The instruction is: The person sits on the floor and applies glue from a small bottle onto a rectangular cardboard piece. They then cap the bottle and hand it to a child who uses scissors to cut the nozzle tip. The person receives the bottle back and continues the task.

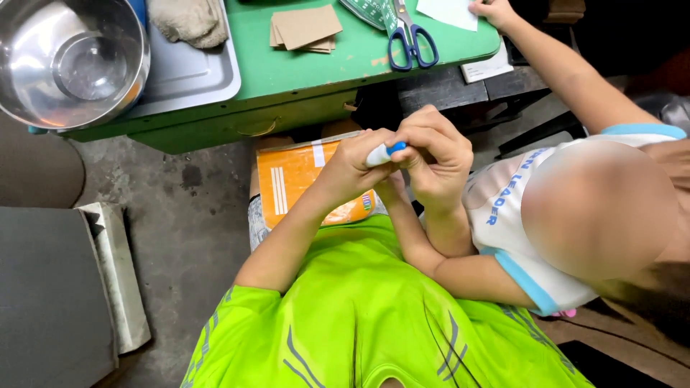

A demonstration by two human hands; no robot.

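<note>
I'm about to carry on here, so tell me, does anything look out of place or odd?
The scissors lie with their handles poking past the green table edge, so a knock could drop them. Otherwise nothing stands out; both hands hold a small white tube with a blue cap.

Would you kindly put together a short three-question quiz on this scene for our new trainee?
1. True or false: the blue-handled scissors lie on the green table.
2. Which item do the left hand and right hand hold together?
A. a small white tube with a blue cap
B. a wooden spoon
C. a red cup
3. Fill in: the round steel bowl sits at the table's ____ end as the head camera sees it.

Key
1. True; they rest near a stack of brown card pieces.
2. A; the orange booklet lies on the lap beneath.
3. Left, beside a grey metal tray.
</note>
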